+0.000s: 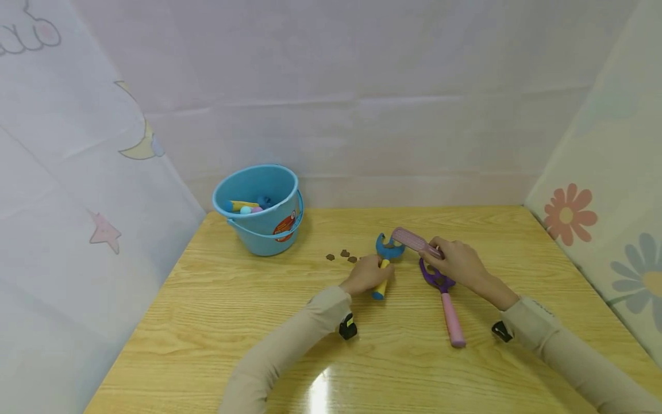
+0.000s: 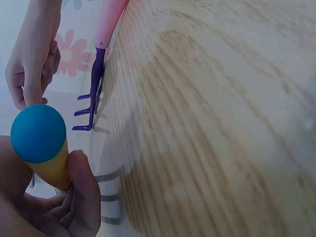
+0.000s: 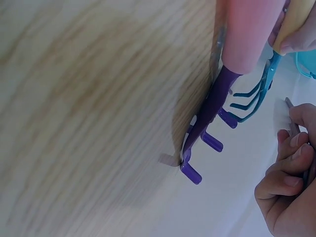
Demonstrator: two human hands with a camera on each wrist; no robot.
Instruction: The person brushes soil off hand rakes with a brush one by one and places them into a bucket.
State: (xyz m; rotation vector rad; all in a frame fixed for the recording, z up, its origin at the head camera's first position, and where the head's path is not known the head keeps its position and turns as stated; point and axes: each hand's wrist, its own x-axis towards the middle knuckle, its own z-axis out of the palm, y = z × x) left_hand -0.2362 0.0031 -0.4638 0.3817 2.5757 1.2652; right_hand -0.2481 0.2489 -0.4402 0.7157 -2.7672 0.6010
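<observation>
In the head view my left hand (image 1: 366,275) grips the yellow handle of a toy hand rake (image 1: 381,286) whose blue head points away from me. The left wrist view looks at its rounded blue handle end (image 2: 38,133), with my thumb against the yellow part. My right hand (image 1: 460,261) holds a mauve tool (image 1: 411,238) with an oblong, dotted head; its exact kind is unclear. That head is close to the blue tines. Below the right hand, a second hand rake (image 1: 453,322) with a pink handle and purple tines (image 3: 191,173) lies on the table.
A light blue bucket (image 1: 266,233) with several toy pieces inside stands at the back left. Small brown scraps (image 1: 345,253) lie on the wooden table (image 1: 207,322) left of the blue rake head. Cloth walls (image 1: 362,103) hang behind and at both sides.
</observation>
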